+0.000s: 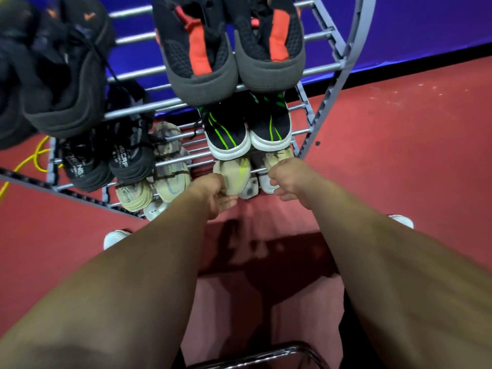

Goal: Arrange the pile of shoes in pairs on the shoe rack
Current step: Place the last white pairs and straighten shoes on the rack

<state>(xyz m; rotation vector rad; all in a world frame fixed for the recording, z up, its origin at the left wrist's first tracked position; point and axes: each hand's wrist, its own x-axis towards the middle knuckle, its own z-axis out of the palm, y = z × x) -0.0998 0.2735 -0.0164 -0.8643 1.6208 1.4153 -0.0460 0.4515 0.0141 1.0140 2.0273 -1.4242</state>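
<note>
Head view looks down a grey shoe rack [311, 121] of metal bars on a red floor [399, 155], with a blue wall [426, 27] at 1 o'clock.

Four dark pairs sit side by side on it:
- one plain black pair [53, 75] at 10 o'clock
- one black-and-red pair [229, 49] with grey soles at 12 o'clock
- one lettered black pair [106, 161] at 9 o'clock
- one green-striped black pair [247, 131] with white soles just above centre

The white lettering on the third pair is too blurred to read with certainty.

Five beige or tan shoes lie on the lower bars. Three tan shoes [170, 179] are at 8 o'clock of centre, one of them with unreadable print on its sole. The other two are under the green-striped pair.

The left grip [217, 195] has hold of the toe of the beige striped shoe [235, 174], thumb on its side and fingers underneath. The right grip [287, 177] is curled at the second beige shoe [279, 155], just at the first one's 3 o'clock. I cannot tell whether it actually has hold. One grey-white toe [250, 190] shows between the two grips, and one white toe [157, 209] shows at the rack's 7 o'clock corner.

Two white shoe tips [114, 237] rest on the floor at 8 and 4 o'clock, outside the forearms. One yellow cable [34, 161] lies at 9 o'clock, and one black tube [266, 354] crosses at 6 o'clock.
</note>
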